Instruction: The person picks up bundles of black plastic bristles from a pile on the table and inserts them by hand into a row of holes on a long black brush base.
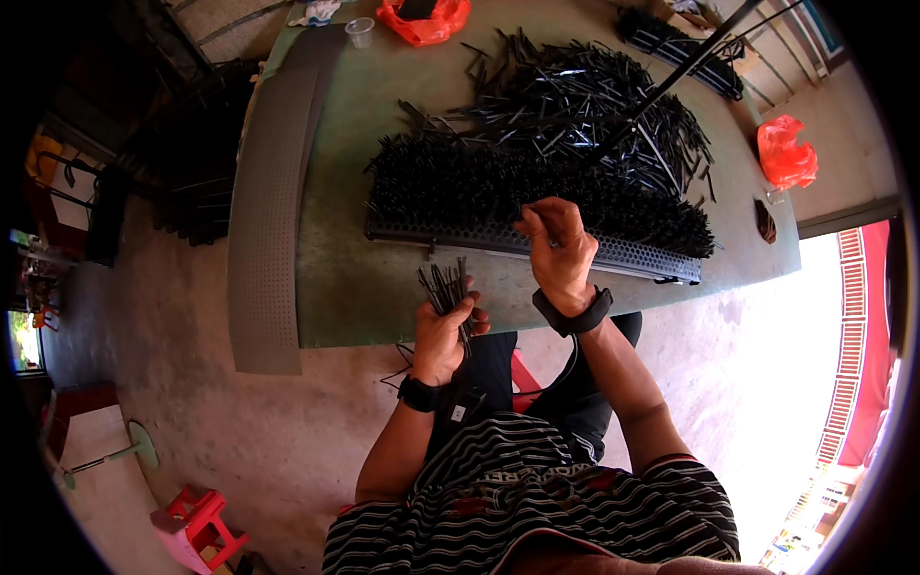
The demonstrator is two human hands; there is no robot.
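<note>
My left hand (447, 331) is closed around a bundle of thin black sticks (443, 287), whose ends fan out above the fingers near the table's front edge. My right hand (561, 247) reaches over a long black perforated rack (431, 233). Its thumb and fingertips are pinched together, but whatever is between them is too small to make out. Rows of upright black sticks (431, 182) fill most of the rack, while a strip of bare holes shows along its near side.
Behind the rack lies a big heap of loose black sticks (613, 96). The green table (350, 316) carries a grey perforated sheet (264, 230), a clear cup (359, 32) and red plastic bags (786, 153). A dark pole (685, 69) slants over the heap. A red stool (198, 527) stands lower left.
</note>
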